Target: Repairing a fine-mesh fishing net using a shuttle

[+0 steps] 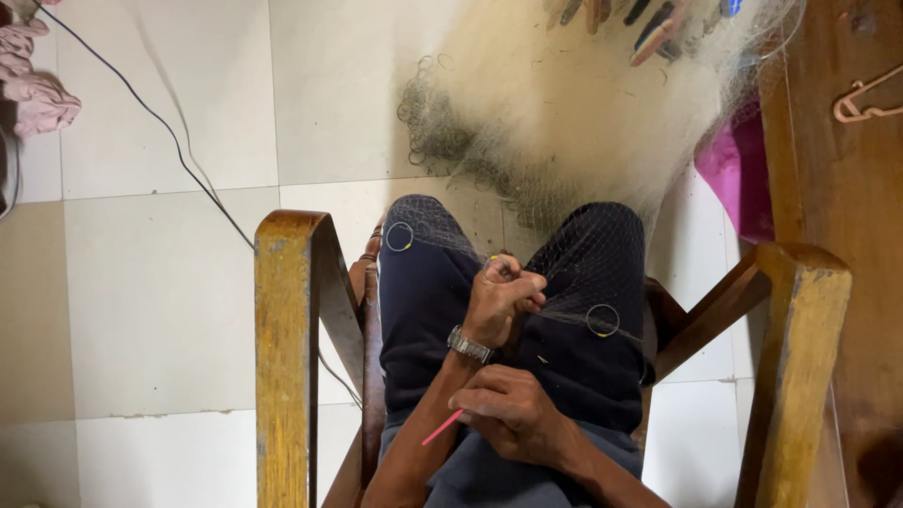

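Observation:
A fine pale fishing net [564, 122] drapes from the floor over my lap and dark trousers [423, 301]. My left hand [500, 299], with a metal wristwatch [468, 345] on the wrist, is closed, pinching a bunch of net mesh above my knees. My right hand [513, 414] sits lower, close to my body, closed around a thin pink stick-like tool [442, 428] that pokes out to the left. Two small rings [602, 320] hang in the net over my thighs, one by each knee.
I sit in a wooden chair with a left armrest [287, 357] and a right armrest [800, 348]. A black cable [160, 122] crosses the tiled floor. Pink cloth [38, 94] lies far left, a magenta item [738, 169] right, wooden furniture [847, 188] beyond it, and coloured floats [649, 23] sit at the top of the net.

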